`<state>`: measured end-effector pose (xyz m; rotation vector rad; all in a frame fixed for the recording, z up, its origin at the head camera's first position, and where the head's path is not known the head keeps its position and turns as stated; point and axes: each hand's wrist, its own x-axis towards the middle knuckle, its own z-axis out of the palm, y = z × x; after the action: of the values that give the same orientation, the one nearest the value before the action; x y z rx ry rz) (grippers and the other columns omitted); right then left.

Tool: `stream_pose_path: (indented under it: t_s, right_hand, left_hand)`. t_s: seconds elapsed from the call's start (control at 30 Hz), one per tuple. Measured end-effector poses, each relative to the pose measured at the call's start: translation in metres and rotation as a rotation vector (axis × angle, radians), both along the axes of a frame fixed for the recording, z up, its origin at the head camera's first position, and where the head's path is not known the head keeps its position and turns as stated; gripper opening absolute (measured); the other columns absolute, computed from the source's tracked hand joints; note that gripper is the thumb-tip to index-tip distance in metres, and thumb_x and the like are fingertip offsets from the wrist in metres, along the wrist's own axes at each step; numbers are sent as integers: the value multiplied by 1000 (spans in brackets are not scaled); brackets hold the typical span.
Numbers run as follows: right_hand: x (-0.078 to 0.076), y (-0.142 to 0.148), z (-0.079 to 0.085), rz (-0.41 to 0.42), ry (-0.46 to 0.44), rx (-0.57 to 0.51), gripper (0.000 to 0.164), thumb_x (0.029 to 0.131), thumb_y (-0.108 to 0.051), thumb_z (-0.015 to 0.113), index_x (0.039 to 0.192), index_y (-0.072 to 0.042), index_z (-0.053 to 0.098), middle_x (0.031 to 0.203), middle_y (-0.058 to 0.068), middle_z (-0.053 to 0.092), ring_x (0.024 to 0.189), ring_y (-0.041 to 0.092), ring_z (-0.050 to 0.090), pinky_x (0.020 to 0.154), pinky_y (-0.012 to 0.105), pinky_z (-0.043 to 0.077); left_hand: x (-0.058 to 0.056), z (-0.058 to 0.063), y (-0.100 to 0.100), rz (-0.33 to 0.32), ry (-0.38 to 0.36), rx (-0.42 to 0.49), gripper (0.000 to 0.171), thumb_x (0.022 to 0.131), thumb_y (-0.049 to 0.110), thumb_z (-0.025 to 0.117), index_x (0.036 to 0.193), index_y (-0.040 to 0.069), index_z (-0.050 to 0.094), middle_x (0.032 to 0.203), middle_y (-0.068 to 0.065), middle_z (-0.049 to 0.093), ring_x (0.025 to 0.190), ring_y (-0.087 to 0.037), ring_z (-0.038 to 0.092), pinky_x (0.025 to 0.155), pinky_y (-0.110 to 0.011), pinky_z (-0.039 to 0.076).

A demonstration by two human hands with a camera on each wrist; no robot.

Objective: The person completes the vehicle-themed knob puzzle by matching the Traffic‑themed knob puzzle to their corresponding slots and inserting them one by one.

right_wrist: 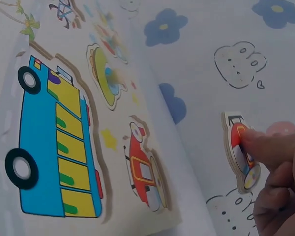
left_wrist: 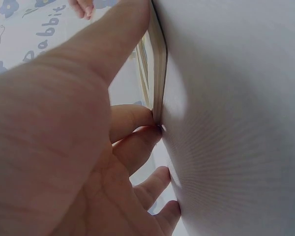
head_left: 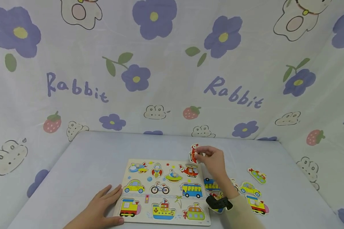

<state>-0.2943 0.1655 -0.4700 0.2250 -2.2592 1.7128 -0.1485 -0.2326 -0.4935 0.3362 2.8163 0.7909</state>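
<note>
My right hand [head_left: 215,160] pinches a red helicopter puzzle piece [head_left: 193,154] just beyond the board's far right corner. In the right wrist view the helicopter piece [right_wrist: 239,152] is tilted between thumb and fingers, apart from the board. The wooden puzzle board [head_left: 144,199] lies flat; its helicopter recess [head_left: 190,171] shows only the printed picture. Knobbed airplane [head_left: 139,168], rocket [head_left: 157,170] and flying saucer [head_left: 173,175] pieces sit in their recesses. Along the board's left edge rests my left hand [head_left: 98,208], fingers extended, thumb near the front corner; the left wrist view shows fingertips touching the edge.
Right of the board lie loose pieces: a blue bus [head_left: 211,185], a yellow car [head_left: 250,189], a train [head_left: 257,205] and a submarine [head_left: 257,176]. More pieces are partly hidden under my right wrist, which wears a black strap [head_left: 219,202]. A printed cloth [head_left: 172,63] hangs behind the table.
</note>
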Motion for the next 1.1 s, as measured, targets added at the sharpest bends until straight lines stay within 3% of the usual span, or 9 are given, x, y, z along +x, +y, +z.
stream_pose_path:
  t_s: [0.13, 0.27, 0.47, 0.63, 1.1]
  right_hand:
    - [-2, 2, 12, 141, -39, 71, 15, 82, -8, 81, 96, -9, 76, 90, 4, 73, 69, 29, 58, 58, 24, 47]
    - [-5, 1, 16, 246, -78, 169, 14, 82, -8, 81, 94, -12, 76, 89, 2, 73, 67, 25, 50, 56, 25, 42]
    - [-9, -2, 8, 372, -167, 273, 14, 82, -8, 81, 94, -12, 75, 90, 0, 72, 69, 20, 60, 61, 26, 50]
    - [-10, -1, -2, 422, -206, 318, 14, 82, -5, 80, 93, -12, 74, 88, 0, 72, 75, 20, 65, 65, 31, 54]
    - [-15, -2, -17, 461, -174, 388, 14, 84, -4, 78, 94, -13, 74, 88, -4, 72, 80, 18, 67, 69, 33, 55]
  left_hand:
    - [0, 1, 0, -7, 5, -6, 106, 66, 66, 79, 150, 11, 43, 156, 1, 36, 144, -39, 17, 105, -68, 25]
    - [0, 2, 0, 0, 4, 1, 106, 65, 65, 80, 149, 11, 44, 156, 2, 35, 144, -39, 16, 105, -68, 25]
    - [0, 2, -1, -12, 6, 16, 105, 66, 63, 80, 149, 9, 43, 156, -1, 35, 144, -41, 16, 105, -69, 24]
    - [1, 2, -1, -14, -2, 26, 104, 67, 60, 82, 149, 9, 43, 156, -2, 35, 144, -42, 14, 105, -70, 23]
    - [0, 2, 1, 2, -5, 20, 105, 66, 60, 82, 149, 9, 43, 156, -2, 36, 144, -42, 15, 104, -70, 24]
